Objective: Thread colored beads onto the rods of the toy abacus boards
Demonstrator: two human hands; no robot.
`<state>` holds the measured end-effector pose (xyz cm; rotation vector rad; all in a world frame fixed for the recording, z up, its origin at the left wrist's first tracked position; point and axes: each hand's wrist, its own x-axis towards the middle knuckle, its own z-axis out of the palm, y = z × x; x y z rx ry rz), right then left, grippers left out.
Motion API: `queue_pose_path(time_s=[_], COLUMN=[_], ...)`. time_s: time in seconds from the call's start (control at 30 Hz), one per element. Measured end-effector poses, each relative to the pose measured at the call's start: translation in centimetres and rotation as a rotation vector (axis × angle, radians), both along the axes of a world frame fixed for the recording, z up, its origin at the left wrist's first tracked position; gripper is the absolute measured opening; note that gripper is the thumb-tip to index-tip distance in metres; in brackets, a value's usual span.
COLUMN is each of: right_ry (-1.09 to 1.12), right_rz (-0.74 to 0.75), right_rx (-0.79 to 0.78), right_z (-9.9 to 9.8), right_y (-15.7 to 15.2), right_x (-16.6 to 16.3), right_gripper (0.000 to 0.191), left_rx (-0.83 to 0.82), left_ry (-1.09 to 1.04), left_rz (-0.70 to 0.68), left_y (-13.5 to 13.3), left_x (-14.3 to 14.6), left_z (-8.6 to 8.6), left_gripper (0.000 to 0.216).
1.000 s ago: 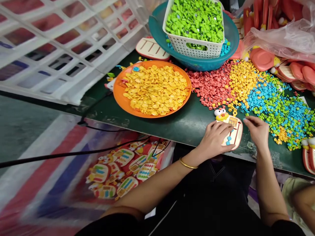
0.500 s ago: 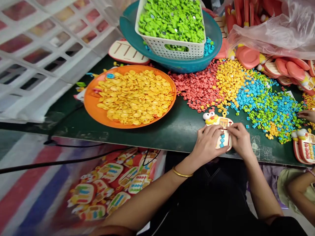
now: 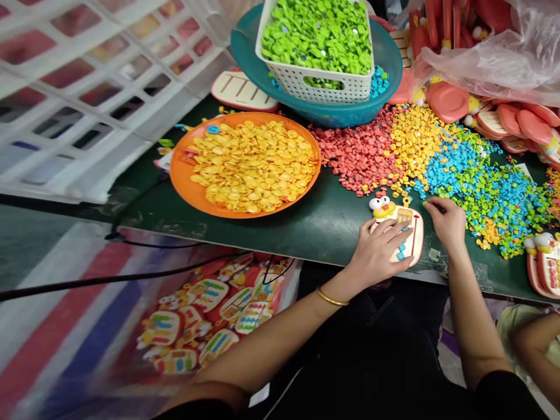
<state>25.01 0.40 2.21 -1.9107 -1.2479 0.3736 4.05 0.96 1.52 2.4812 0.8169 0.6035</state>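
A cream, duck-headed toy board (image 3: 417, 233) with bulging white eyes and a yellow bill lies on the green table near its front edge. Across its face rests my left hand (image 3: 382, 248), fingers and thumb steadying it, with a gold bangle on the wrist. Small blue pieces (image 3: 401, 255) sit in a row on the board, partly hidden by those fingers. To the right of the board, my right hand (image 3: 448, 221) is pinched around a small green piece (image 3: 425, 203), of which only a little shows.
An orange tray (image 3: 184, 195) of yellow pieces stands left. Behind it, a white basket (image 3: 301, 84) of green pieces sits in a teal basin (image 3: 245, 46). Loose red pieces (image 3: 356, 154) and other colours spread rightward. A bag of finished-looking toys (image 3: 205, 294) lies below; another person's arm (image 3: 540, 344) shows right.
My right hand has left the board and moved up and right, now pinching a small green piece. My left hand stays on the board. The whole view has shifted slightly.
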Motion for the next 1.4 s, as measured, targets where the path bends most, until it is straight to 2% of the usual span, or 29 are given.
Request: queue_pose_path(time_s=[0.1,0.2,0.27,0.33,0.37,0.4,0.5,0.57,0.67,0.8,0.9,1.03,1.17,1.2,1.27,1.33,1.4], right_ry=[0.14,-0.043,-0.15,-0.165,-0.168,-0.185,-0.323,-0.41,-0.467,-0.395,-0.338,-0.312,-0.242,-0.232,-0.26,-0.33,-0.374], right_rz=[0.072,0.109,0.208,0.34,0.345,0.291,0.009,-0.004,0.089,0.133,0.22,0.32,0.417,0.394,0.245,0.092,0.065], right_rx=[-0.016,0.017,0.013,-0.01,0.001,0.029,0.103,0.047,-0.029,0.061,0.136,0.11,0.044,0.042,0.048,0.024,-0.044], right_z=[-0.1,0.4,0.8,1.1,1.1,1.0,0.2,-0.5,-0.8,-0.1,0.0,-0.3,0.2,0.3,0.4,0.1,-0.2], right_y=[-1.8,-3.3,-4.1,-4.6,-4.5,-4.1,-1.5,0.3,1.0,-1.2,-2.6,-3.5,-3.3,-2.7,-0.8,1.5,3.2], right_x=[-1.2,-2.3,-2.8,-2.7,-2.2,-1.5,1.6,3.7,4.8,2.7,0.2,-1.4,-0.2,0.5,1.9,3.2,4.1], right_gripper=[0.024,0.022,0.022,0.024,0.025,0.025,0.028,0.029,0.029,0.026,0.025,0.027,0.027,0.026,0.026,0.028,0.029], left_rx=[-0.017,-0.022,-0.028,-0.037,-0.041,-0.042,-0.014,0.011,0.02,0.034,0.036,0.012,-0.03,-0.028,-0.009,0.011,0.019], left_ry=[-0.028,-0.033,-0.017,0.015,0.033,0.047,0.063,0.068,0.069,0.037,0.045,0.062,0.076,0.089,0.114,0.112,0.087], left_rz=[0.019,0.03,0.043,0.056,0.065,0.073,0.031,-0.044,-0.087,-0.064,-0.072,-0.055,0.003,0.022,0.044,0.049,0.039], left_y=[-0.1,-0.1,-0.1,0.0,0.1,0.1,0.4,0.5,0.6,0.6,0.6,0.6,0.4,0.3,0.2,0.1,0.1], left_x=[-0.1,-0.1,-0.1,0.1,0.3,0.5,0.9,1.0,1.0,0.9,0.8,0.9,1.8,2.1,2.5,2.7,2.6], left_z=[-0.1,0.2,0.6,1.0,1.2,1.3,1.7,1.6,1.3,0.9,0.8,1.1,1.6,1.7,1.8,1.8,1.6], left_gripper=[0.053,0.052,0.047,0.046,0.047,0.05,0.056,0.054,0.047,0.046,0.047,0.05,0.084,0.092,0.099,0.092,0.082])
